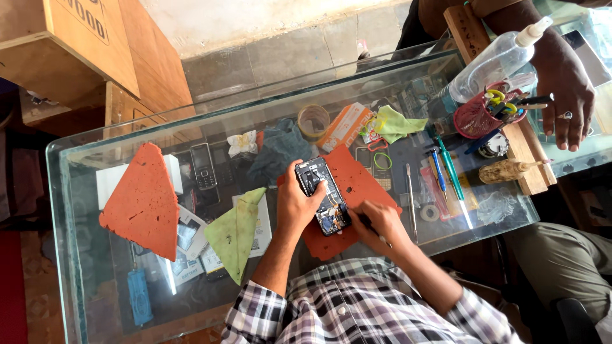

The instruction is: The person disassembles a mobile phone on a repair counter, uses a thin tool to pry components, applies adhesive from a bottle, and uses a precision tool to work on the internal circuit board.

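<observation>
Steadying an opened mobile phone (322, 196) on the orange mat (357, 181), left hand (296, 204) clasping its edges, right hand (376, 223) pinching a thin tool (368, 224): light, rigid, fragile inside, best gripped by the frame.

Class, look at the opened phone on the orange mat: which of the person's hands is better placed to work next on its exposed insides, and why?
Probably the right hand: it holds a thin dark tool beside the opened phone's lower end, while the left hand grips the phone steady on the orange mat.

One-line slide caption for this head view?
Left hand steadies an opened phone on an orange mat while the right hand works a tool into it.
</observation>
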